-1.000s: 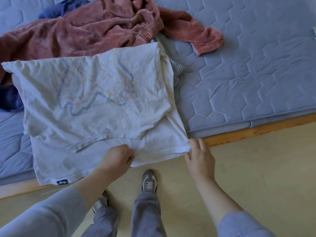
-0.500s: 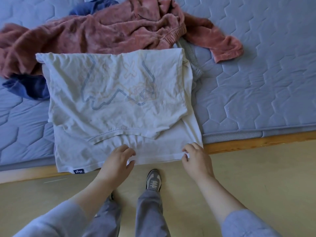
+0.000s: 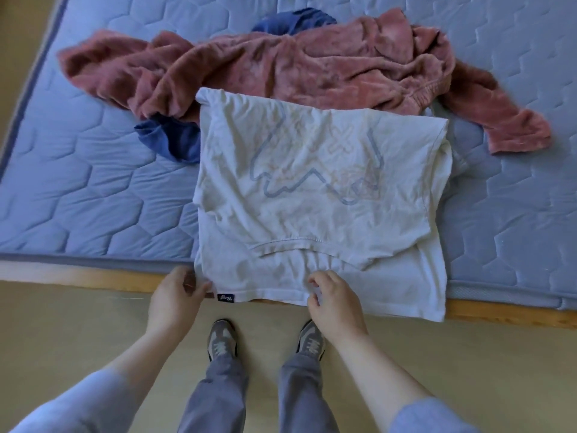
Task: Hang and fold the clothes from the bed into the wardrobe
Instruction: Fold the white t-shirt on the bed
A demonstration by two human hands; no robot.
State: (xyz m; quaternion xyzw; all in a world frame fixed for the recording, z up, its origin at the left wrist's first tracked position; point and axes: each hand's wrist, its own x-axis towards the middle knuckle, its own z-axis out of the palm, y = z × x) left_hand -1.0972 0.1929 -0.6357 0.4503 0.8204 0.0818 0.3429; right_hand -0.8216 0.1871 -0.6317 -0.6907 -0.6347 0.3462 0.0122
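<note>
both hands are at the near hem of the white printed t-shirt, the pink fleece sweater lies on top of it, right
No: the head view shows the pink fleece sweater lying beyond the white printed t-shirt, not on it. The left hand and right hand are at its hem.

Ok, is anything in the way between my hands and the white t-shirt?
Nothing visible. The left hand pinches the near left corner of the t-shirt, and the right hand pinches its near hem. Nothing lies on the t-shirt; its far edge overlaps the pink sweater and a blue garment.
</note>
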